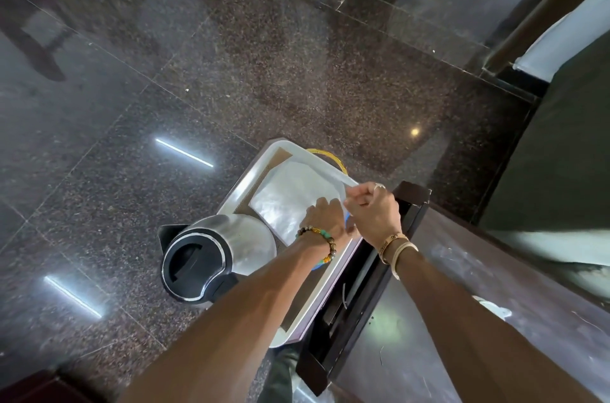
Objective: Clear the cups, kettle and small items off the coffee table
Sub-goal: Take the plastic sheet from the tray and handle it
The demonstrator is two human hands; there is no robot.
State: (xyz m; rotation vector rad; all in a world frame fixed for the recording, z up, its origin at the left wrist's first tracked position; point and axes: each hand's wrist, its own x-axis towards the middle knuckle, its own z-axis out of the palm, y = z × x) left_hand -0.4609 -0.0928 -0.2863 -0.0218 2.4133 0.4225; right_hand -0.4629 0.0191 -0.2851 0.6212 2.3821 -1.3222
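Note:
A steel kettle [231,244] with a black lid stands at the near left end of a pale tray [251,178]. The tray carries a brown mat and a white paper sheet [287,194]. My left hand [325,216], with a beaded bracelet, lies over the paper near the tray's right rim. Its fingers are bent downward, and what they hold is hidden. A blue edge [316,267] shows beneath that wrist. My right hand [373,207] grips the tray's right rim. A thin gold ring [326,155] peeks out past the tray's far edge.
The tray overhangs a dark coffee table [462,320] at the lower right, above a polished granite floor [198,72]. A dark upholstered seat [561,155] stands at the right. Wooden posts and a wall base line the far side.

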